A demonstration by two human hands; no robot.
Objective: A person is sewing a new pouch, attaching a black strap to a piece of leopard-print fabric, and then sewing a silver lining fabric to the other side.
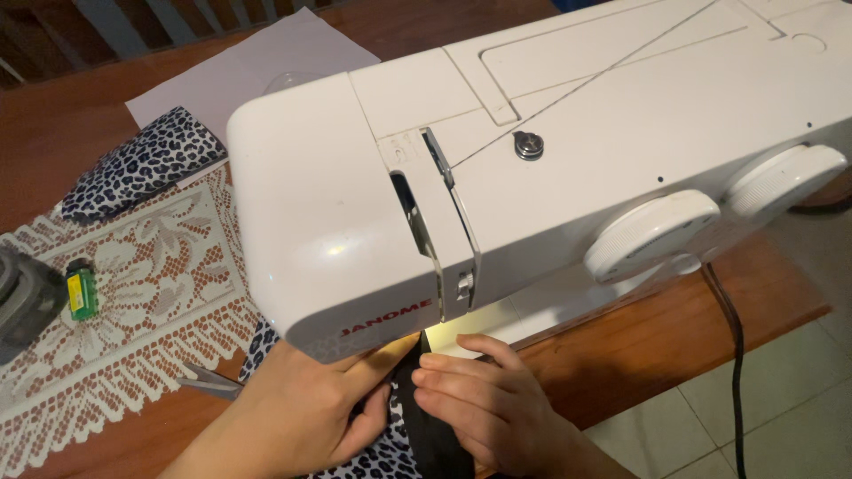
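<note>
A black fabric strip lies flat under the white sewing machine, running toward the viewer. Leopard-print fabric lies beneath it, just left of the strip.

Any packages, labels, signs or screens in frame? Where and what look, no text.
Red printed logo: low on the front of the white sewing machine, just above the left hand; small slanted red lettering.
Green label: wrapped round a small spool-like thing on the lace mat, far left; bright green, dark cap.
No screens, signs or packages visible.
</note>
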